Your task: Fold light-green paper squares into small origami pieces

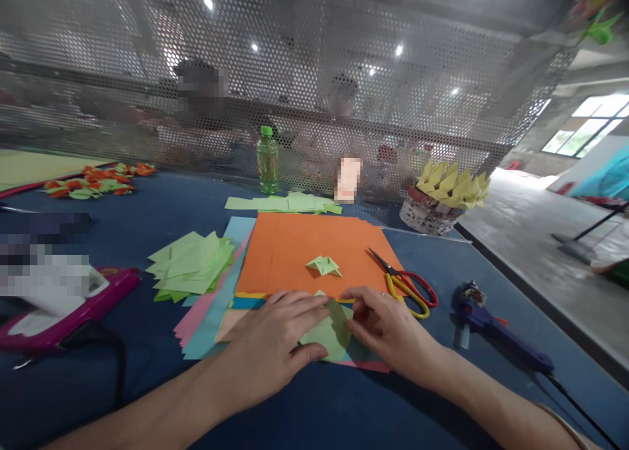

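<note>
A light green square of paper (328, 337) lies at the front of a stack of coloured sheets, turned with one corner pointing away. My left hand (282, 329) rests on its left side, fingers stretched out flat and thumb near the front edge. At the right corner, my right hand (386, 325) has its fingers curled, thumb and fingers closed on the paper's edge. Just beyond the hands, a small folded green paper piece (324, 265) sits on the orange sheets (314, 234). Scissors (405, 283) with red and yellow handles lie right of it, blades partly over the orange paper.
A pile of green paper squares (191, 263) is at left, with green strips (285, 203) behind. Around stand a green bottle (267, 162), a basket with yellow folded points (437, 198), and a corded blue glue gun (501, 335). A magenta device (73, 312) lies left.
</note>
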### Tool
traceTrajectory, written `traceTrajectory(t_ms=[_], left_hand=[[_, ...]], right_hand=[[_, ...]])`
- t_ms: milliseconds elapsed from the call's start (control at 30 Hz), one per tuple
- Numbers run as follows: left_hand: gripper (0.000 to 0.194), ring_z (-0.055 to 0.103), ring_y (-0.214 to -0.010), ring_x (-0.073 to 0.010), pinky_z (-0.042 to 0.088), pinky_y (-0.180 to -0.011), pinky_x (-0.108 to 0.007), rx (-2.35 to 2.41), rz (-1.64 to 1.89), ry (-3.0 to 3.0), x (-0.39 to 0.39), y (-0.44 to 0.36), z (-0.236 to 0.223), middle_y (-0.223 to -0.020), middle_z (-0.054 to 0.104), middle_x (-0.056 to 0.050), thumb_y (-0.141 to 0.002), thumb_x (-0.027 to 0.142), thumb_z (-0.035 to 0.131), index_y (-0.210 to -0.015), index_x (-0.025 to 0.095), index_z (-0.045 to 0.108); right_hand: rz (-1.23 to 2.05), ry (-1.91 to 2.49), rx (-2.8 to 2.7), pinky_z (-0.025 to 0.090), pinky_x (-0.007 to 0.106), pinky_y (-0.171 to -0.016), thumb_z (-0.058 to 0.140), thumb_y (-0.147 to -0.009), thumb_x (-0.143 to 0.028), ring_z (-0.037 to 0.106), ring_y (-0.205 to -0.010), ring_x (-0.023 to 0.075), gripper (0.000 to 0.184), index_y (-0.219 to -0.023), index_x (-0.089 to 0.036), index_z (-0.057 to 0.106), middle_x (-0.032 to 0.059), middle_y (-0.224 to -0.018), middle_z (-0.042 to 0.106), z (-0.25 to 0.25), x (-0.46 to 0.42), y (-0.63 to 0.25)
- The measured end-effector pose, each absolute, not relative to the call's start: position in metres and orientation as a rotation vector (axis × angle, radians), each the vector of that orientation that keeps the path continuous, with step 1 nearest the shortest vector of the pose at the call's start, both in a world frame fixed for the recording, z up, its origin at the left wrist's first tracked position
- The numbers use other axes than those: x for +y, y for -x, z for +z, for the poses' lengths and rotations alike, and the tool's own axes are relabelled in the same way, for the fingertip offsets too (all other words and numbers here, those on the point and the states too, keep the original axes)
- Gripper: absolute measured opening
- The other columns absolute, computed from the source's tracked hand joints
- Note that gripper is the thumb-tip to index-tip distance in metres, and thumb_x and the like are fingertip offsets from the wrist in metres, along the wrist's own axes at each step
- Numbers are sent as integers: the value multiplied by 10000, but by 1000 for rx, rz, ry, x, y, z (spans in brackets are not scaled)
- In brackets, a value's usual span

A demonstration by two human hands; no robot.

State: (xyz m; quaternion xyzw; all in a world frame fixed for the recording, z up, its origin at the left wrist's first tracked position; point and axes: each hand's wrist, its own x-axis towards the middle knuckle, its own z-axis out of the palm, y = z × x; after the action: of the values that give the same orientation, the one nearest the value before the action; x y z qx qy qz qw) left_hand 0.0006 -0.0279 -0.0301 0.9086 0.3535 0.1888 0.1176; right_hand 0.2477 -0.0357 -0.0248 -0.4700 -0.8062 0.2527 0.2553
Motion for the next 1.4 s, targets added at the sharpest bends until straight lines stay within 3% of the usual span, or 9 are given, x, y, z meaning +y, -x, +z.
traceTrajectory(t_ms=[167,500,600,733,933,1067,1200,1300,1400], left_hand=[[550,533,-1272,-313,432,-1020,-478,1089,525,-2651,-27,0,-28,-1424,585,-63,-875,439,723,-1370,255,573],[673,525,-1261,-347,404,-1011,-502,1088,503,-2681,-27,0,-19,-1394,606,-91,-803,528,766,-1362,205,576],[585,535,-1241,-327,382,-1023,-487,1044,640,-2678,-29,1,-15,-1357,635,-88,-841,488,746,-1327,199,595],[319,581,-1172,-272,354,-1036,-446,915,857,-2661,-30,1,-9,-1260,692,-55,-907,370,701,-1188,223,669],[105,640,-992,-207,358,-1005,-402,769,798,-2676,-31,-1,-7,-950,752,-2,-948,281,652,-1003,218,715],[112,638,-999,-210,343,-1007,-416,843,821,-2707,-29,-1,-10,-968,747,-1,-963,271,630,-935,225,729],[225,640,-977,-218,385,-922,-406,909,842,-2708,-27,-2,-11,-977,748,-16,-993,293,589,-841,214,734],[231,638,-975,-215,399,-895,-393,926,847,-2706,-27,-3,-11,-982,748,-15,-996,284,587,-832,205,731],[190,635,-971,-200,391,-919,-393,928,861,-2697,-28,-4,-12,-993,744,-11,-988,233,590,-858,202,725]], right_hand=[[639,1263,-2190,472,201,-566,561,-884,-119,597,-647,119,339,-1203,-234,555,-10,-825,619,-28,-35,-246],[619,1266,-2197,445,209,-561,546,-887,-124,569,-606,106,332,-1201,-230,550,-19,-817,607,-26,-36,-247],[542,1270,-2183,460,234,-626,550,-879,-122,596,-666,127,331,-1190,-235,559,-18,-814,614,-24,-35,-247],[488,1258,-2148,480,258,-689,533,-891,-130,636,-743,152,325,-1199,-232,554,-9,-818,644,-22,-34,-248],[369,1199,-2099,505,287,-744,511,-907,-147,655,-811,170,310,-1203,-224,559,16,-864,651,-21,-32,-250],[326,1206,-2068,502,294,-746,514,-924,-151,642,-817,172,272,-1181,-224,565,22,-874,652,-25,-29,-252],[354,1211,-2063,491,289,-737,505,-928,-129,621,-815,169,127,-981,-209,588,23,-868,645,-27,-26,-252],[390,1194,-2087,487,276,-707,481,-933,-109,618,-830,175,155,-902,-206,597,31,-864,638,-25,-25,-251],[401,1191,-2104,495,275,-696,455,-957,-118,623,-851,185,206,-947,-206,641,51,-897,646,-23,-26,-249]])
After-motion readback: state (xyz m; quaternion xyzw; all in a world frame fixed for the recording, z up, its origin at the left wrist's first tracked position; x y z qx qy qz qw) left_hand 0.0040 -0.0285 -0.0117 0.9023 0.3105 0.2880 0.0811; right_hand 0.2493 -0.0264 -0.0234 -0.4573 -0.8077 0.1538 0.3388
